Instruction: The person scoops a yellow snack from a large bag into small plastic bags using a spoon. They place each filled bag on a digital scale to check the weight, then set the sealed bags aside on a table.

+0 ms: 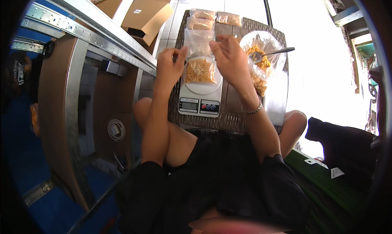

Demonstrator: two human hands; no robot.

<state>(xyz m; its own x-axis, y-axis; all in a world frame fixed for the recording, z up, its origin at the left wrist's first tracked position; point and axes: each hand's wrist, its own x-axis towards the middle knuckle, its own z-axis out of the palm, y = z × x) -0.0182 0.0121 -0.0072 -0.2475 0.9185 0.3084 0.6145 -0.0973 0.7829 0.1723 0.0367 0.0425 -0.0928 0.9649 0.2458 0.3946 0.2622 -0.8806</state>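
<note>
A clear plastic bag of orange-yellow shredded snack (200,71) lies on the round plate of a white digital kitchen scale (199,93), its unfilled upper part spreading beyond the plate. My left hand (171,62) hovers at the bag's left side, fingers bent and nothing visible between them. On the other side my right hand (229,56) is raised beside the bag's upper part, thumb and fingers apart. Right of it, a metal spoon (277,51) rests in a large clear plastic bag of the same snack (261,58). Another partly filled bag (258,82) lies just below.
Several filled bags (229,19) lie along the far end of the brown woven table (234,119). An open cardboard box (150,18) is beyond its left corner. Metal shelf rails (101,29) run along the left. Dark cloth (340,145) lies at the right.
</note>
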